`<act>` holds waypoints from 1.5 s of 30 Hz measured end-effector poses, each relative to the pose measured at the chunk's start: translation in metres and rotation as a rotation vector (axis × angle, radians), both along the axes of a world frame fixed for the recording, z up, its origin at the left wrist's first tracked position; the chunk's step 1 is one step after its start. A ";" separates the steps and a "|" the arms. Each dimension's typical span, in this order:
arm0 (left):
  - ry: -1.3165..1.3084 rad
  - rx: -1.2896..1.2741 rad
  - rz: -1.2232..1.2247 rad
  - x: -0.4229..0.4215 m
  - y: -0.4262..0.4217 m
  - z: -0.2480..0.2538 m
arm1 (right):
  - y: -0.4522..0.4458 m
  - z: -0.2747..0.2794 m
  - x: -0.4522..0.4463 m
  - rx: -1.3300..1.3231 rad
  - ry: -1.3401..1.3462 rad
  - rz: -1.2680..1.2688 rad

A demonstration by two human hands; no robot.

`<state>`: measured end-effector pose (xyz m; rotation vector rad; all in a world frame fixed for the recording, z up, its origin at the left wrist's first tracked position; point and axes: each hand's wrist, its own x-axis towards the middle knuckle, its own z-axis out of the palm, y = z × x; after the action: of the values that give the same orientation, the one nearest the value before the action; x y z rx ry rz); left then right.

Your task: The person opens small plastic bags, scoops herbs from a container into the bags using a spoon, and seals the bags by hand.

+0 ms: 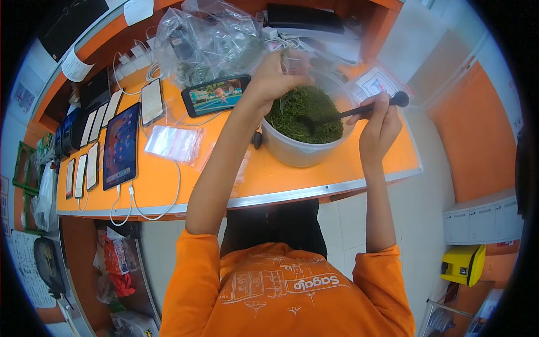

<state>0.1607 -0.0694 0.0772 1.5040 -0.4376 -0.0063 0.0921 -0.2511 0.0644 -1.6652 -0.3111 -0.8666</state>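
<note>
A round clear plastic tub (297, 154) stands near the table's front edge, filled with finely shredded green plant matter (314, 109). My right hand (380, 126) grips a black spoon (331, 118) at its tub's right side; the far end dips into the green matter. Its rounded handle end pokes out beyond my fingers. Over the back left of the tub, my left hand (279, 76) is closed on what looks like a small clear plastic bag (293, 62), partly blurred by motion. Small clear zip bags (174, 143) lie on the table left of my left forearm.
A phone playing a video (216, 95) leans behind the zip bags. A tablet (120, 146) and several phones with charging cables cover the left side. A large clear plastic bag (208, 42) sits at the back. A printed packet (382, 84) lies behind my right hand.
</note>
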 end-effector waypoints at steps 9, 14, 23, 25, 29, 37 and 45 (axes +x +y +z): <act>-0.053 0.167 0.091 0.003 -0.003 -0.005 | -0.028 0.010 0.015 0.218 -0.047 -0.100; -0.073 0.348 0.154 0.004 -0.005 -0.006 | -0.038 0.036 0.014 0.234 -0.189 -0.230; -0.135 0.317 -0.024 0.014 -0.007 -0.019 | -0.017 0.039 0.010 -0.336 -0.609 -0.302; -0.086 0.273 -0.054 0.006 -0.007 -0.010 | -0.017 0.035 0.008 -0.307 -0.617 -0.232; -0.042 0.254 -0.067 -0.001 -0.008 -0.003 | -0.017 0.028 0.012 -0.186 -0.614 -0.164; -0.011 0.218 -0.096 -0.004 -0.009 0.001 | -0.024 0.031 0.010 -0.360 -0.764 0.028; -0.008 0.223 -0.124 -0.004 -0.008 0.002 | -0.018 0.026 0.010 -0.095 -0.583 -0.129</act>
<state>0.1566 -0.0771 0.0787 1.6933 -0.5499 -0.1512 0.1017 -0.2689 0.0902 -1.5006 -0.6552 -1.4507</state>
